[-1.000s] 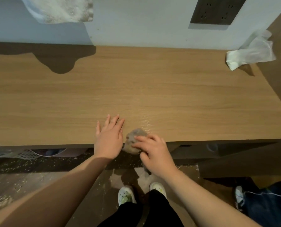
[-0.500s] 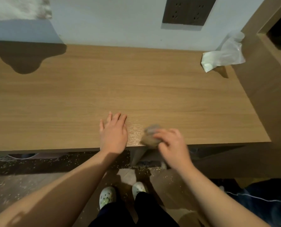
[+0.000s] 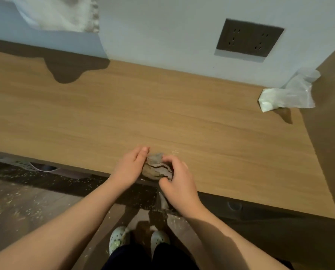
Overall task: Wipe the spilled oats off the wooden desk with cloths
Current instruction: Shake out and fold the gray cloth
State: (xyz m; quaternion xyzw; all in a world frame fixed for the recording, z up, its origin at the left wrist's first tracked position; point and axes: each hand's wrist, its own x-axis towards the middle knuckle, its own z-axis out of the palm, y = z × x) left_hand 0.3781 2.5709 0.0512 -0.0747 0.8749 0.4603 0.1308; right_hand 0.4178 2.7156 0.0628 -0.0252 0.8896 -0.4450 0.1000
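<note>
A crumpled grey-brown cloth (image 3: pixel 156 168) sits at the near edge of the wooden desk (image 3: pixel 162 114), bunched into a lump between both hands. The left hand (image 3: pixel 130 168) stands on its side against the cloth's left flank, fingers straight and held together, pressing in on it. The right hand (image 3: pixel 179 179) covers the cloth from the right, its fingers curled down over the top folds and gripping them. Just beyond the cloth the desk surface shows a small shiny patch (image 3: pixel 174 152) (whether it is wet cannot be told). Oat flakes (image 3: pixel 26 184) lie scattered over the dark floor below the desk edge, to the left of the person's pale shoes (image 3: pixel 119 240). Far off at the back right corner of the desk lies a crumpled clear plastic bag (image 3: pixel 287 94), against the wall. A dark socket panel (image 3: pixel 248 38) is set in the wall above the desk.
</note>
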